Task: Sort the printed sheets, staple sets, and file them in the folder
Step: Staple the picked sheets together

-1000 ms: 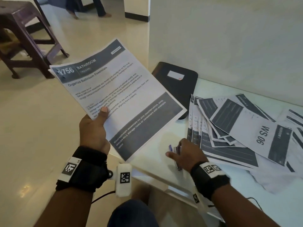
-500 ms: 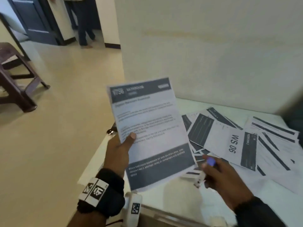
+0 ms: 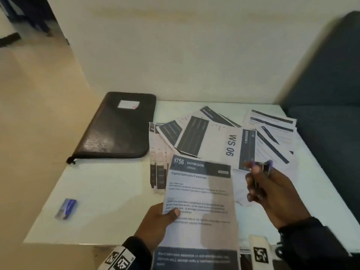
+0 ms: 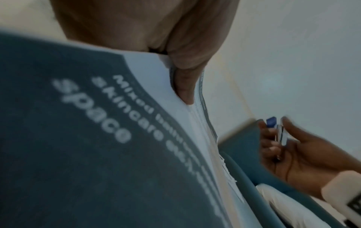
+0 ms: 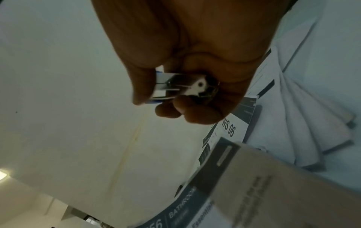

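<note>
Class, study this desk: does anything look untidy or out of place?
Yes. The printed sheets lie fanned and overlapping at odd angles instead of squared in stacks, and a small blue item sits alone near the table's left edge.

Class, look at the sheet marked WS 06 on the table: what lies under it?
Under the WS 06 sheet several other printed sheets fan out at its left and far edges, all on the white table. What lies beneath its middle is covered, so cannot be told.
</note>
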`<state>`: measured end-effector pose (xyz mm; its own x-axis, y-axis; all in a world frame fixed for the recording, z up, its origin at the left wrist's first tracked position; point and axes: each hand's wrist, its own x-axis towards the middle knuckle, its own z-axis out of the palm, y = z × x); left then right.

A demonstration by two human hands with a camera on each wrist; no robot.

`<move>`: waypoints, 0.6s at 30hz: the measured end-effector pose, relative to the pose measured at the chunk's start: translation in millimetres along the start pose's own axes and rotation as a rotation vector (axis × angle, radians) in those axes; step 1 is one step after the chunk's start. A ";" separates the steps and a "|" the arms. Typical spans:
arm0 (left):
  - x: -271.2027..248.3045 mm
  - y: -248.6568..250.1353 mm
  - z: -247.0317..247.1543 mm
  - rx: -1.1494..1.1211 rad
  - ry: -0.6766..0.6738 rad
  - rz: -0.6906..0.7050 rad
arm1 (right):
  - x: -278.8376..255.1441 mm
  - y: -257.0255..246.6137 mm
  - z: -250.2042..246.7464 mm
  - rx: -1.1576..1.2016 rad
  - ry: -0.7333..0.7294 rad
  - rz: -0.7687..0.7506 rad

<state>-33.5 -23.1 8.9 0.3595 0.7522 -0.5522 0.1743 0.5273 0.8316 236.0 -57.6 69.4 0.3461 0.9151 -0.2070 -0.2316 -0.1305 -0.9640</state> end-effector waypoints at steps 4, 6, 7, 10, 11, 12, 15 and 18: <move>7.3 -3.4 1.0 0.132 -0.074 -0.030 | 16.3 0.0 18.1 -0.221 -0.039 -0.024; 10.1 -4.1 0.5 0.170 -0.093 -0.012 | 24.4 4.4 25.7 -0.512 -0.078 -0.174; 12.4 -5.5 0.7 0.197 -0.104 -0.008 | 28.6 9.1 27.7 -0.626 -0.086 -0.234; 14.9 -7.7 0.1 0.278 -0.164 0.039 | 38.1 17.2 30.1 -0.777 -0.108 -0.294; 14.7 -7.1 0.4 0.317 -0.187 0.059 | 40.9 18.7 28.6 -0.800 -0.111 -0.288; 14.9 -6.3 1.0 0.351 -0.211 0.077 | 43.6 20.2 27.3 -0.830 -0.127 -0.286; 20.0 -5.9 2.0 0.404 -0.236 0.090 | 46.1 21.0 22.3 -0.897 -0.216 -0.310; 23.5 -7.0 3.0 0.417 -0.214 0.087 | 46.4 19.7 18.7 -0.846 -0.278 -0.279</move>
<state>-23.5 -10.3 -9.7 0.5621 0.6655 -0.4911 0.4725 0.2289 0.8511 230.5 -10.6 43.9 0.0342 0.9994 -0.0073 0.6042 -0.0264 -0.7964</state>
